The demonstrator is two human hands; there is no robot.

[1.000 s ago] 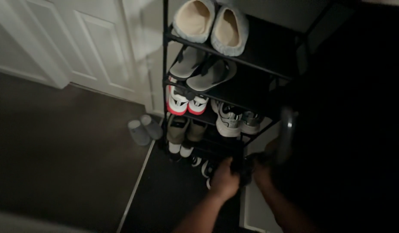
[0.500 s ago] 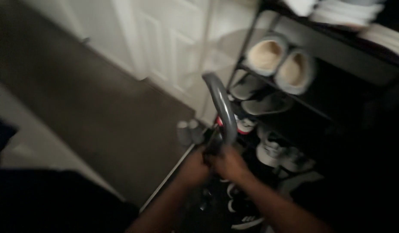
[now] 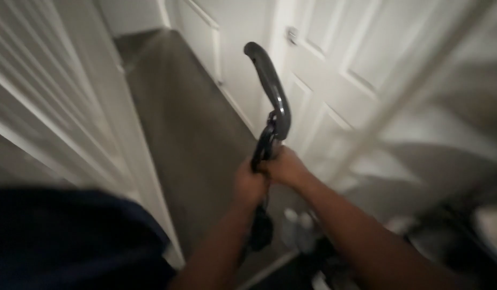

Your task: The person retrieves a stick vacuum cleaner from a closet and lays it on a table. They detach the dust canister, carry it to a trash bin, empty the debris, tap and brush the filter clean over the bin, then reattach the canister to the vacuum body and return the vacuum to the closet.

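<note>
White doors [image 3: 334, 80] and a dark floor [image 3: 189, 134] fill the hallway. Both hands, left hand [image 3: 249, 185] and right hand [image 3: 285, 167], squeeze the dark curved handle [image 3: 270, 88], keeping it upright above small slippers [image 3: 298, 228].

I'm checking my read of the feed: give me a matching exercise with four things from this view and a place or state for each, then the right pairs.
Things:
1. left hand
2. right hand
3. curved dark handle
4. pair of pale slippers

Places or states:
A. on the floor, below the hands
B. rises above both hands, in front of the white door
C. gripping the dark shaft, nearer the louvred panel
D. gripping the dark shaft, on the door's side

Pairs: 1-C, 2-D, 3-B, 4-A
</note>
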